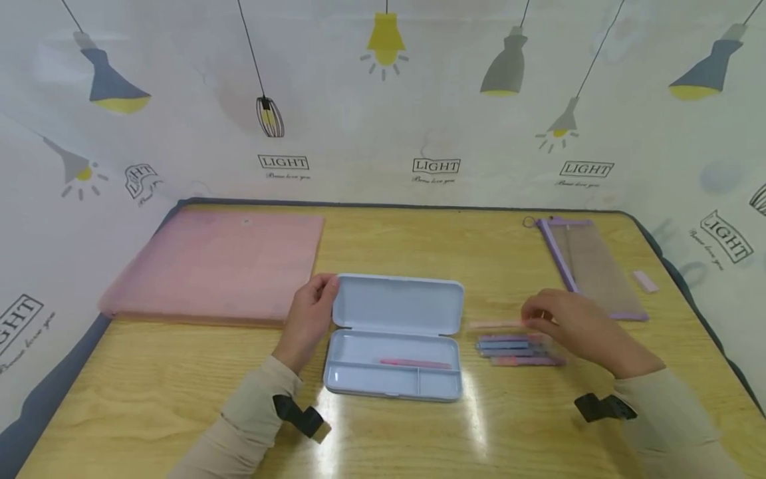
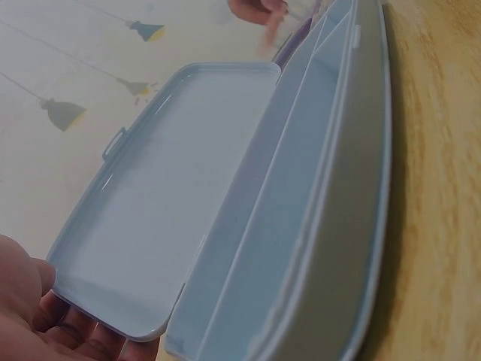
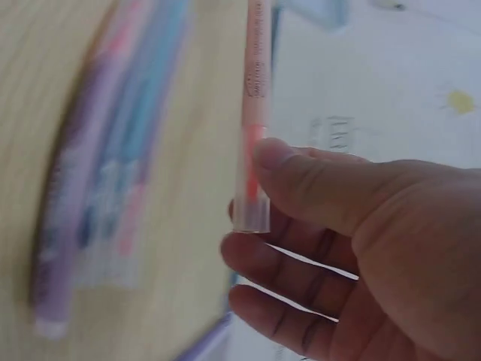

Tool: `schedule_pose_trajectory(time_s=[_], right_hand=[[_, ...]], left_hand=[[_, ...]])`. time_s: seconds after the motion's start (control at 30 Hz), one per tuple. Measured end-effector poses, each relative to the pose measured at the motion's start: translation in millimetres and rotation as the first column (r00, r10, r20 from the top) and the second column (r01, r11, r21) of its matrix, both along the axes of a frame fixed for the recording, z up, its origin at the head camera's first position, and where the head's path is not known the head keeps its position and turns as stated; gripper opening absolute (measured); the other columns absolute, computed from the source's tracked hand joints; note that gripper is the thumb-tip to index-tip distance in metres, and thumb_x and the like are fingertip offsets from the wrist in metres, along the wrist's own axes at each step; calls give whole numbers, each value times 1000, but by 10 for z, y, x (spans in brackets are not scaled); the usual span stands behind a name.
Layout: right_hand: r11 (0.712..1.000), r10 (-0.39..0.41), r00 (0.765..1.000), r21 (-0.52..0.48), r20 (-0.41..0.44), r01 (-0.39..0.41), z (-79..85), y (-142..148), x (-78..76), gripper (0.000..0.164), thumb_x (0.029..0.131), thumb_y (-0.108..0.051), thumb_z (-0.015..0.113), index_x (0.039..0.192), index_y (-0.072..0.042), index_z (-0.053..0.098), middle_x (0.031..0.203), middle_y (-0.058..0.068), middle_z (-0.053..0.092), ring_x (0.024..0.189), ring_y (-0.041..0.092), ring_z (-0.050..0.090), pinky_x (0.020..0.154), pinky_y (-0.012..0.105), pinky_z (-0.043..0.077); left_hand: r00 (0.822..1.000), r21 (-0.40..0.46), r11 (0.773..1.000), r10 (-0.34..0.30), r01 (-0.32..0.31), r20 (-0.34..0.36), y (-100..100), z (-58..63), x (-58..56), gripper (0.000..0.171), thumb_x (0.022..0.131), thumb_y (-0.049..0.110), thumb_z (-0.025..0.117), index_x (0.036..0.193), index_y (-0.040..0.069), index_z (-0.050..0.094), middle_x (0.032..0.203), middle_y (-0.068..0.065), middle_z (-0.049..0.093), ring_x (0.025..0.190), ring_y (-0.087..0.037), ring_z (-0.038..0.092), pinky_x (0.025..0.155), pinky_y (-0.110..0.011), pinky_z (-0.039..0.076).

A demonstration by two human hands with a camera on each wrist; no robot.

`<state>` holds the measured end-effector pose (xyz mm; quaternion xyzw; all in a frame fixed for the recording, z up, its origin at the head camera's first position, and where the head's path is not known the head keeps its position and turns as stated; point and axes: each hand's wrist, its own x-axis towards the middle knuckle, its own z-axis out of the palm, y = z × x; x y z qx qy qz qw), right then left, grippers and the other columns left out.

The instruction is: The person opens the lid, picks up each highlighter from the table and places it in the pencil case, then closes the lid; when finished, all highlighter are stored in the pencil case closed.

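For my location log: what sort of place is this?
Probably an indoor workspace: a white lamp-printed backdrop behind and beside a yellowish wood-grain table, with an open pale-blue rectangular pencil case and slim multicoloured pens on it.

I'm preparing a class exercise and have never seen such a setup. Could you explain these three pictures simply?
No machine here: a person works bare-handed. The wide view comes from a head camera, the close-ups from one camera on each wrist. The left hand holds the raised lid of a pale blue pencil case; a pink pen lies inside. The right hand pinches a peach-coloured pen. On the table also lie more pens, a pink folder, a purple-edged pouch and a small pink block.
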<state>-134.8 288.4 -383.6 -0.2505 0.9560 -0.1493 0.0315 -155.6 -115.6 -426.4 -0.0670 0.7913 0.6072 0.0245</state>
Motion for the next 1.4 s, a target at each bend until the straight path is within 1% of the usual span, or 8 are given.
schedule_pose_trajectory(time_s=[0.13,0.23,0.47,0.6,0.93,1.07,1.23,1.4], right_hand=[[998,24,999,-54,-45,-27,193,-181,154,5,93,-17,69,95,-22,68,88,-15,62,78,-1,58,67,27,50],[993,60,993,-93,-101,-70,247,-416,225,11,90,-11,70,95,-21,68,87,-14,62,77,-1,57,67,26,51],[975,180,962,-89,-206,-202,74,-1013,245,5,90,-9,72,93,-12,70,86,-5,63,77,7,59,69,27,52],[974,206,955,-48,-215,-221,-54,-1215,230,3,89,-12,73,90,-12,71,82,-5,59,73,7,55,66,25,50],[971,228,962,-39,-153,-236,-163,-1362,236,3,90,-11,72,89,-14,70,79,-4,59,69,7,53,62,23,48],[976,213,970,-11,-116,-215,-233,-1398,263,10,89,-9,72,83,-16,68,76,-6,56,67,5,48,61,23,46],[976,217,967,24,-130,-216,-293,-1432,276,17,87,-6,72,76,-18,67,71,-8,54,63,6,44,61,25,44],[978,208,973,8,-95,-208,-247,-1374,297,8,91,-10,70,87,-16,73,79,-5,61,69,6,54,65,26,49]], left_hand=[[1000,-1,1000,-1,1,-2,5,2,0,33,105,33,46,117,6,62,100,-8,59,90,-19,51,77,-30,44],[1000,-6,1000,-3,3,0,5,12,1,33,105,33,46,117,7,62,98,-8,57,88,-20,50,75,-30,43],[1000,-4,1000,-9,9,1,-1,4,8,33,105,33,46,116,6,62,95,-6,55,86,-19,49,72,-28,42],[1000,9,1000,-11,11,13,2,-8,13,32,105,33,47,115,7,61,89,-5,51,81,-18,47,67,-26,41],[1000,-7,1000,2,-2,10,9,7,2,34,105,34,47,116,7,62,94,-6,55,85,-19,49,70,-27,42],[1000,-4,1000,-1,1,11,19,6,-5,34,105,34,46,117,6,61,97,-7,56,87,-19,50,71,-27,42],[1000,-2,1000,-14,14,23,17,6,-1,35,105,36,45,119,8,61,102,-8,57,90,-20,50,75,-29,42],[1000,-17,1000,-18,18,23,22,13,7,38,105,37,44,123,6,60,112,-11,61,99,-21,53,82,-31,44]])
